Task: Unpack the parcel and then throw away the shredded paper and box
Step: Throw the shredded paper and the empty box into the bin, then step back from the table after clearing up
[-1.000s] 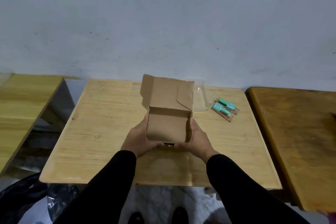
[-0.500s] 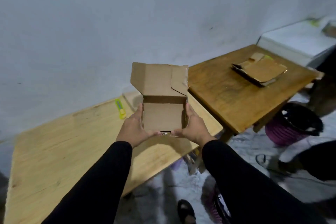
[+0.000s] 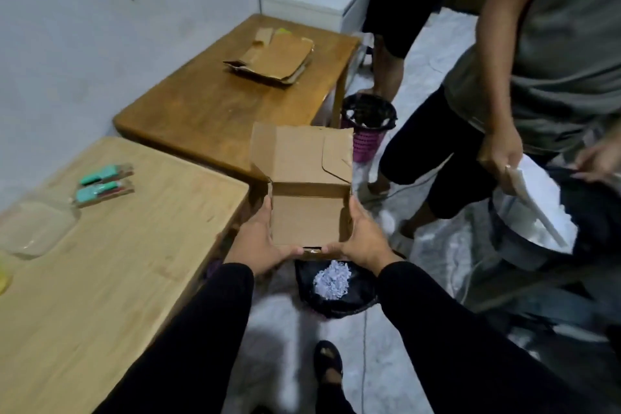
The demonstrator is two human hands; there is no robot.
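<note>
- The pale table (image 3: 100, 279) stood at the left, with a darker table (image 3: 208, 111) behind it against the wall.
- A second person (image 3: 537, 60) stood at the right, one hand gripping a flat panel (image 3: 527, 198) over a large bin (image 3: 524, 245) heaped with white material.
- The box (image 3: 307, 193) was held in the air between the tables and the floor, its lid flap standing open; its inside looked bare, only brown card showing.
- The left hand (image 3: 260, 242) clasped the box's left wall, fingers curled round its near bottom corner.
- The right hand (image 3: 361, 240) clasped the right wall in the same way, fingers wrapped under the near edge.
- Straight below the box sat a black-lined bin (image 3: 336, 299) on the floor, holding a clump of shredded paper (image 3: 332, 282).
- A pink basket (image 3: 366, 141) with a black liner stood by the darker table's leg; its contents could not be made out.
- Flattened cardboard (image 3: 272, 59) lay on the darker table.
- A clear bag (image 3: 33, 228) lay on the pale table, with two teal packets (image 3: 100, 183) just beside it.
</note>
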